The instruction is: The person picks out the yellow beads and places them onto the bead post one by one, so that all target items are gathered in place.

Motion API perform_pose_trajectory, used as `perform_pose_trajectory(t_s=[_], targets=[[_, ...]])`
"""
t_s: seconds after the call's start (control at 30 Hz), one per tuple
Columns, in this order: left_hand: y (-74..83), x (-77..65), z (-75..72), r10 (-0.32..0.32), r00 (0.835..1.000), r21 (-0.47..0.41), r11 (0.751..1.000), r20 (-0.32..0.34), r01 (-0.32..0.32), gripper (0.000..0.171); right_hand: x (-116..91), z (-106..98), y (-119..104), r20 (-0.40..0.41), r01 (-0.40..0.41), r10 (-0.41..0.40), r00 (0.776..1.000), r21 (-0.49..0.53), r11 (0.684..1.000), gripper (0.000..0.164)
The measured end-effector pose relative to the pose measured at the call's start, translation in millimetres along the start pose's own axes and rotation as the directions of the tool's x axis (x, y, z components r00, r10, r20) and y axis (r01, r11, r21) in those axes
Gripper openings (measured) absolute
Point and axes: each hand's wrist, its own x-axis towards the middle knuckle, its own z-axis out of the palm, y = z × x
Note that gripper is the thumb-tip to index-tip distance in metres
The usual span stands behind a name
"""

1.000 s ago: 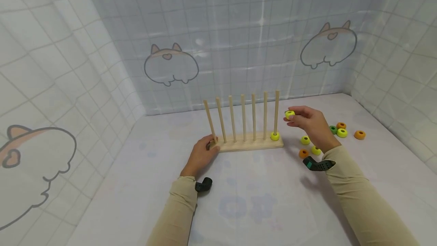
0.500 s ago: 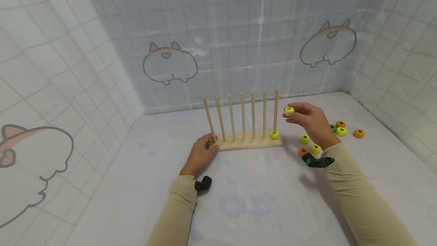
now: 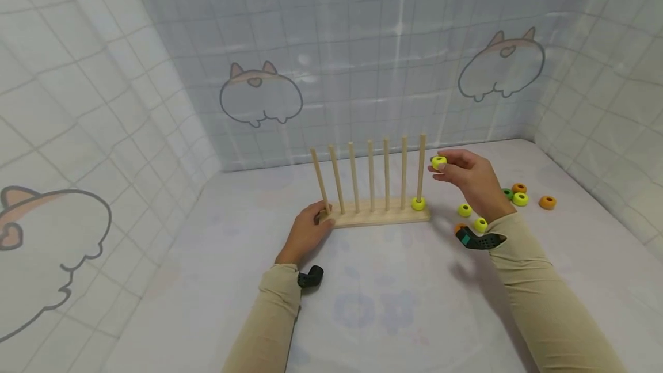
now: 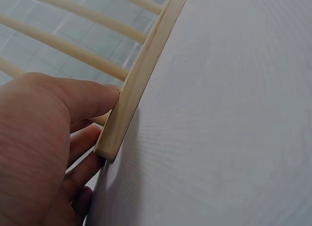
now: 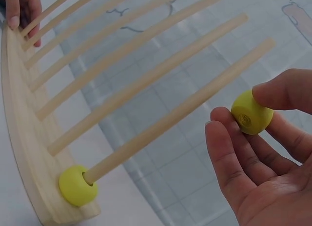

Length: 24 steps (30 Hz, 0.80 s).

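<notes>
A wooden rack (image 3: 380,219) with a row of upright pegs stands on the table. My left hand (image 3: 307,230) grips its left end, the thumb on the front edge in the left wrist view and the other fingers behind. A yellow bead (image 5: 78,185) sits at the foot of the rightmost peg (image 5: 180,111). Just right of that peg, near its upper part, my right hand (image 3: 473,180) pinches a second yellow bead (image 5: 251,112) between thumb and fingers. This held bead is apart from the peg in the right wrist view.
Right of the rack lie loose beads: a yellow bead (image 3: 464,210), another yellow bead (image 3: 480,224), and an orange bead (image 3: 460,228) partly behind the right wrist camera. Farther right are a green bead (image 3: 507,193) and an orange bead (image 3: 547,202). Tiled-pattern sheets rise behind and beside.
My right hand has risen slightly with the yellow bead, from beside the middle of the rightmost peg toward its upper part. The left hand still holds the rack's end.
</notes>
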Motion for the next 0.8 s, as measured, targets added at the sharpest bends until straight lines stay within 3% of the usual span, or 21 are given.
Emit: perform_pose_trajectory(t_s=[0.43,0.8], targets=[[-0.4,0.0,1.2,0.004,1.0,-0.017,1.0,0.001,-0.004,0.036,6,5,-8,-0.024,0.023,-0.02,1.0,0.136,0.99,0.042],[2.2,-1.1,0.3,-0.005,1.0,-0.014,1.0,-0.003,0.005,0.037,13,8,-18,-0.061,0.061,-0.051,0.997,0.17,0.984,0.039]])
